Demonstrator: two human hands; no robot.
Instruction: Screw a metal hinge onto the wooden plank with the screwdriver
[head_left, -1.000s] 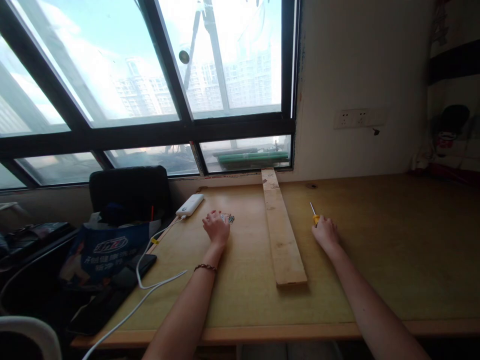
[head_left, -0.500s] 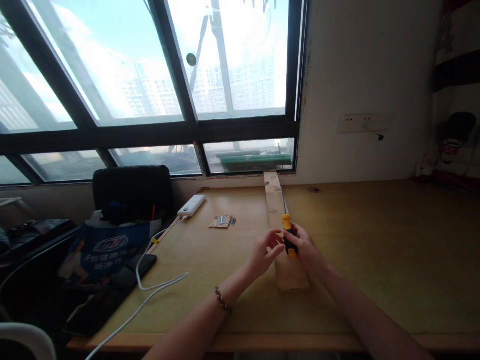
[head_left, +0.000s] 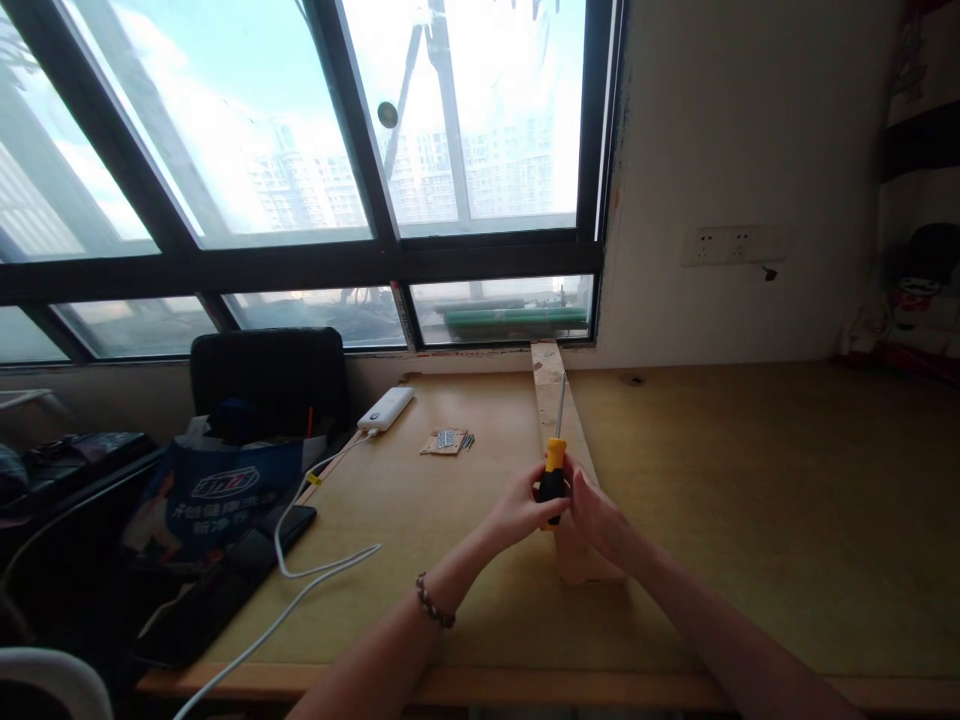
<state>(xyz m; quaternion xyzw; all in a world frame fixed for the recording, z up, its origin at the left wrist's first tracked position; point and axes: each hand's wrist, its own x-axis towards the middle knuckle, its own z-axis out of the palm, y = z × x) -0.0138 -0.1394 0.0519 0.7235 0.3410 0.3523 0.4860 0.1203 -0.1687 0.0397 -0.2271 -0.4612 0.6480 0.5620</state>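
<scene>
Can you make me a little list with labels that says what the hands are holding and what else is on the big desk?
Left hand: grips the black-and-yellow-handled screwdriver
Right hand: also on the handle, from the other side
Screwdriver: thin metal shaft points away, toward the window
Under the hands: long pale wooden plank lying flat
Desk: wide yellowish wooden desk
Left of plank: small packet of screws, white power bank with white cable
Desk's left edge: blue printed bag, black chair

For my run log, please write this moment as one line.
left hand: grips yellow-and-black screwdriver | right hand: on same handle | shaft: points up | below: long wooden plank on wooden desk
</scene>
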